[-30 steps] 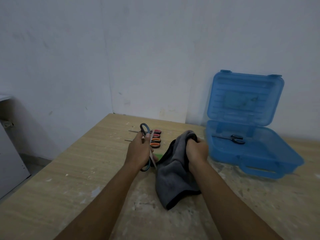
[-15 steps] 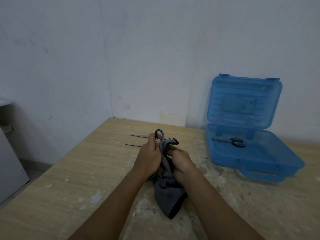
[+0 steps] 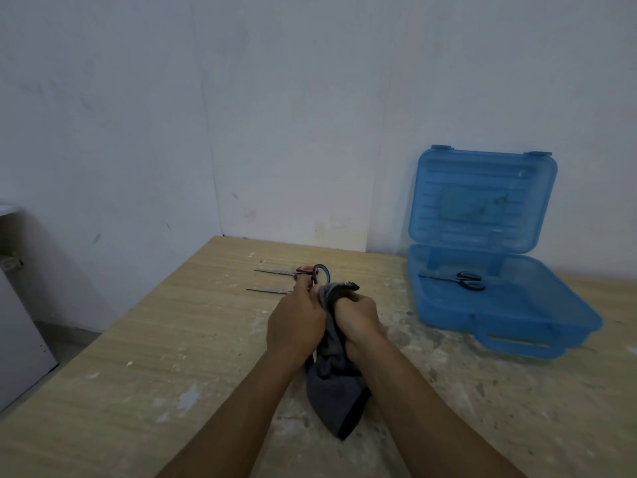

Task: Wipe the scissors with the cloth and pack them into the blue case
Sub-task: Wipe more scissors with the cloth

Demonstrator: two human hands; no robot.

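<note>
Brought together since earlier: blue-handled steel scissors (image 3: pixel 320 273), gripped by left hand (image 3: pixel 296 322), are wiped with grey cloth (image 3: pixel 336 384) clenched in right hand (image 3: pixel 356 313); packing into blue plastic case (image 3: pixel 517 343) is judged next.

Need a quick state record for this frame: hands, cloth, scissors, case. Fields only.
left hand: holds blue-handled scissors, handle loop up
right hand: grips grey cloth, bunched against those scissors; blades hidden
blue case: open, lid upright
packed scissors: one pair lying in the case
waiting scissors: two pairs on the table behind the hands
stage: wiping; held pair not yet packed
</note>
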